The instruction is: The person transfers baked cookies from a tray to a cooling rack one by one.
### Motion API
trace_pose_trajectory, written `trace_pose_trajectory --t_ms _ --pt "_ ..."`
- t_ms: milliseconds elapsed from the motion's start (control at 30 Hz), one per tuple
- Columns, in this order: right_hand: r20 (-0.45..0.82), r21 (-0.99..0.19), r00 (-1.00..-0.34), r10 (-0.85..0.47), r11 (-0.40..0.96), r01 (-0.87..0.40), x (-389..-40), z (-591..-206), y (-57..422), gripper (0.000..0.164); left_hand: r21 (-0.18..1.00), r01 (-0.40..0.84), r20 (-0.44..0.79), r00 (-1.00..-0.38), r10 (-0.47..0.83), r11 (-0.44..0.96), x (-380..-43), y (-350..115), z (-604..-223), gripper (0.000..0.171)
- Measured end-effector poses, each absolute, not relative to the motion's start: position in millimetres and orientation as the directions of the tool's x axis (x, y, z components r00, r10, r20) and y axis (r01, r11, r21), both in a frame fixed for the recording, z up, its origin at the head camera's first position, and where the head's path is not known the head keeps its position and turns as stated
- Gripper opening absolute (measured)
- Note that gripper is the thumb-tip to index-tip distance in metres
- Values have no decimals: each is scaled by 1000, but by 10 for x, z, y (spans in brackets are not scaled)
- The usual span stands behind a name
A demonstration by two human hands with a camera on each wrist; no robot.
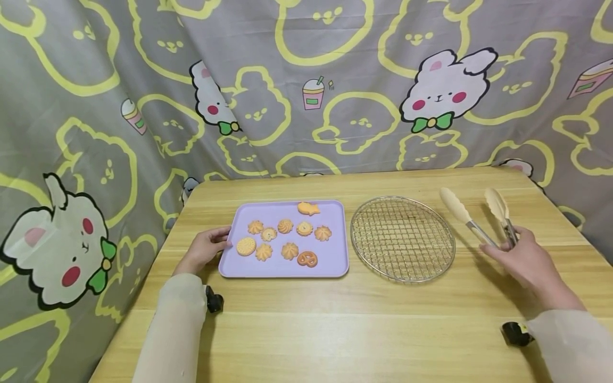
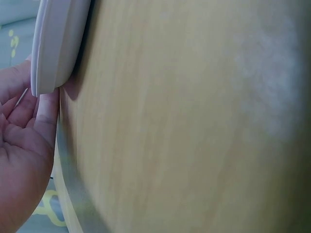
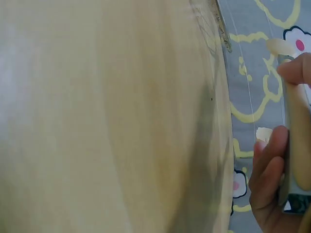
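At its left edge, a lilac tray (image 1: 287,271) is pinched by my left hand (image 1: 203,249); in the left wrist view the fingers (image 2: 46,116) reach beneath the rim. Several cookies lie spread over the tray, among them a pretzel (image 1: 307,259), a fish-shaped cracker (image 1: 308,208), a round biscuit (image 1: 246,246) and a swirled cookie (image 1: 285,226). My right hand (image 1: 529,263) grips metal tongs (image 1: 480,232) with cream scalloped tips, which are spread apart and point away from me. The right wrist view catches part of the tongs' handle (image 3: 293,145) in the curled fingers.
Between the tray and the tongs lies a round wire rack (image 1: 403,239) on the wooden table (image 1: 354,330). A grey patterned curtain (image 1: 287,133) hangs along the table's back and left sides. A dark wrist camera (image 1: 214,300) sits at the left sleeve.
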State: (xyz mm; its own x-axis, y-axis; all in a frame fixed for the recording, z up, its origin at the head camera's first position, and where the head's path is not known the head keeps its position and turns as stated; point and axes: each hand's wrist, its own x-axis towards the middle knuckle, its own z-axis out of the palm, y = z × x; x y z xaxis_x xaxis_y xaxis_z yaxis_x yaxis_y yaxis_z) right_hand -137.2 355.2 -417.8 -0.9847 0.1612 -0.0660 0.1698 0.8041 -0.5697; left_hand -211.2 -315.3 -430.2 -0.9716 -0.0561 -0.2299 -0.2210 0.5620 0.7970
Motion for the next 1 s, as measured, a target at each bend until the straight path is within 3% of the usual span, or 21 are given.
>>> trace_pose_trajectory --t_ms 367,767,1000 --pt "-69 -525 -996 54 847 82 -1485 -4087 3455 108 808 -208 -220 -975 -45 552 -2121 -3143 -4314 49" --pt "-27 -534 -999 -36 846 -17 -1540 -4049 3299 81 815 -225 -232 -971 -55 534 -2101 -3131 -4292 48" --pt "-14 -512 -996 -88 856 -69 -1564 -3981 3156 94 815 -237 -238 -969 -67 529 -2088 -3129 -4283 48"
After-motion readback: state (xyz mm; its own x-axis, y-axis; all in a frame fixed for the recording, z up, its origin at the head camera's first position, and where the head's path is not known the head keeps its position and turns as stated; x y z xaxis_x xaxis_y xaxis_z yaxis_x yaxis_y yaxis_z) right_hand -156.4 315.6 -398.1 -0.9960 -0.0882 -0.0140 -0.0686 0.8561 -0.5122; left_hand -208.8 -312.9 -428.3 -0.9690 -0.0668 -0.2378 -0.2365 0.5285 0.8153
